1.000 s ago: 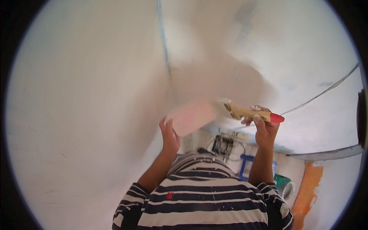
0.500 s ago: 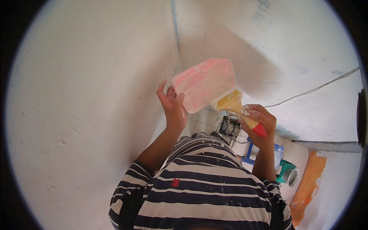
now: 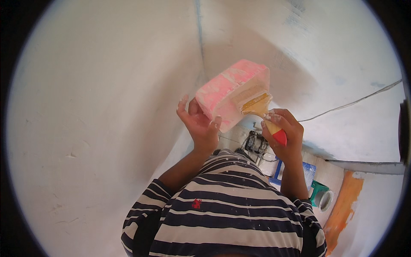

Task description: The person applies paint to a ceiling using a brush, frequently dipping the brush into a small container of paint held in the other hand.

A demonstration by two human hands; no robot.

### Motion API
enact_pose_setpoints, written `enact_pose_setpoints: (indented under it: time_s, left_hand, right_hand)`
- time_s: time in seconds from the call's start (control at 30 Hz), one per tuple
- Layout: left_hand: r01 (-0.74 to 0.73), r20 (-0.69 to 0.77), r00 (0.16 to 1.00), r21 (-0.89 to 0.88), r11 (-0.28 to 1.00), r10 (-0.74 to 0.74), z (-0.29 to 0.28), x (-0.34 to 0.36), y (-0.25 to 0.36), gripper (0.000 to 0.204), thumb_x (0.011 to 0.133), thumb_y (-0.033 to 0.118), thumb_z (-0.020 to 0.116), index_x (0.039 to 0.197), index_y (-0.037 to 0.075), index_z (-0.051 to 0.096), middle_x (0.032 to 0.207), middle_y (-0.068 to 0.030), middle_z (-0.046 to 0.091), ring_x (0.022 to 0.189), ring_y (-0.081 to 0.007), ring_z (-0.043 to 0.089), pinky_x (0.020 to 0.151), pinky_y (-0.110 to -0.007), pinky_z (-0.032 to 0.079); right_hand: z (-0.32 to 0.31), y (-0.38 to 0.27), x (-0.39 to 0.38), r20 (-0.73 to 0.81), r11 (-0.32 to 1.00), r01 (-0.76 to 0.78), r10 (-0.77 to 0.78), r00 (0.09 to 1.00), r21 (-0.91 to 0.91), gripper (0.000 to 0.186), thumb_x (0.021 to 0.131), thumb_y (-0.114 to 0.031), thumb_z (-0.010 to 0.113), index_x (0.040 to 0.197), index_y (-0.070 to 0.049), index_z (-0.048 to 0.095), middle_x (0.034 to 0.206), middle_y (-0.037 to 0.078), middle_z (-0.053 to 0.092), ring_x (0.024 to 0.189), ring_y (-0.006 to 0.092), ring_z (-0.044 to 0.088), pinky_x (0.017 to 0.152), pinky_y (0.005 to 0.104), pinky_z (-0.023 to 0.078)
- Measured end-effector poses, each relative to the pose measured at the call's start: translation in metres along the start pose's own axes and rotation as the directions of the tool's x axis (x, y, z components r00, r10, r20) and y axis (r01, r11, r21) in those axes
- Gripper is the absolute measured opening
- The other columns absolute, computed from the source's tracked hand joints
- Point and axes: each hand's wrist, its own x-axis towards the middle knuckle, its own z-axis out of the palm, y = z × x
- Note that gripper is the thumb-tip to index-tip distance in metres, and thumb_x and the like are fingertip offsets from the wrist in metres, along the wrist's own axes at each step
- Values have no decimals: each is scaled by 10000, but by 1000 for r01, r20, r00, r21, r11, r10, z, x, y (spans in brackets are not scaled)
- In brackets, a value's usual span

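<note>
A pink plastic tub (image 3: 229, 88), smeared with whitish paste, is tilted on its side so its opening faces me and to the right. My left hand (image 3: 201, 124) grips its left end, with the thumb at the near rim and the fingers behind. In my right hand (image 3: 286, 130) is a wide paintbrush (image 3: 274, 124) with a pale wooden handle and a red tip. The brush head reaches into the tub's opening, and its bristles are partly hidden there. White paste spots the fingers of both hands.
Pale walls meet at a corner (image 3: 201, 43) ahead. A thin cable (image 3: 351, 101) runs along the right wall. Below stand a dark paste-splashed device (image 3: 257, 143), a blue frame (image 3: 278, 169) and a green-and-white container (image 3: 321, 196). An orange panel (image 3: 343, 205) is at lower right.
The tub has tipped further onto its side, so more of its outer pink wall shows. My right hand and the brush have shifted slightly left and up, the brush head going deeper in.
</note>
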Motion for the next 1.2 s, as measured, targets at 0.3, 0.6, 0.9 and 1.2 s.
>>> enact_pose_setpoints:
  time_s: [0.3, 0.6, 0.9, 1.2]
  left_hand:
    - [-59, 22, 998, 83, 995, 57, 1, -1, 23, 838, 812, 95, 635, 1458, 121, 103, 1321, -174, 442, 1231, -249, 480, 1060, -415, 401]
    - [-60, 11, 998, 93, 994, 59, -5, 0, 26, 845, 830, 128, 640, 1475, 122, 94, 1323, -170, 442, 1260, -264, 472, 1071, -417, 396]
    - [109, 3, 994, 81, 991, -110, -21, -5, 12, 752, 856, 24, 595, 1442, 103, 131, 1265, -149, 483, 1157, -203, 487, 1029, -345, 376]
    - [668, -53, 686, -348, 658, -725, -82, -17, -39, 582, 967, 261, 599, 1398, 115, 235, 1325, -118, 462, 1216, -220, 487, 980, -403, 461]
  right_hand:
    - [-8, -12, 7, -17, 999, 1, 0, 1000, 50, 254, 709, 44, 749, 939, -11, 657, 936, 167, 669, 840, 279, 684, 719, 317, 540]
    - [-13, 3, 7, -19, 991, 22, -20, 1000, 129, 265, 713, 54, 747, 945, -28, 649, 976, 183, 674, 861, 285, 689, 722, 329, 546]
    - [-23, -4, -13, -70, 987, 44, -34, 997, 153, 298, 693, 50, 759, 946, -32, 624, 970, 194, 671, 849, 289, 685, 718, 331, 544]
    - [-50, 27, 14, -314, 957, -21, 116, 942, 291, 201, 798, -61, 747, 931, 45, 640, 902, 123, 698, 798, 164, 673, 680, 278, 547]
